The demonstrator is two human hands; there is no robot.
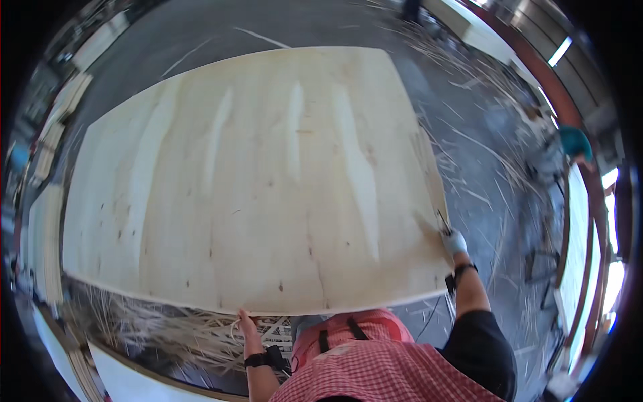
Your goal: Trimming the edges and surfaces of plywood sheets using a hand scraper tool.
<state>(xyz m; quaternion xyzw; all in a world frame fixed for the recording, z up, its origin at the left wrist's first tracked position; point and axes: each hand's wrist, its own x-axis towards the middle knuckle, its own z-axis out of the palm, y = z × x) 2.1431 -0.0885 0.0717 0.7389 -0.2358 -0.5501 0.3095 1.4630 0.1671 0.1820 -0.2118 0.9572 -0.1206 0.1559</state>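
Note:
A large pale plywood sheet [261, 181] with light streaks and small knots spans the middle of the view, reaching down to my waist. My left hand [247, 323] is bare, with its fingers closed on the sheet's near edge. My right hand [453, 240], in a white glove, holds a thin dark tool [443, 221] against the sheet's right edge; I cannot make out what kind of tool it is. Both wrists have dark straps.
Wood strips [181, 335] lie scattered below the sheet and on the grey floor [475, 221]. Stacked boards [47, 241] stand at the left and more boards [575, 248] at the right. A person in teal [573, 144] is at the far right beside a red beam [532, 74].

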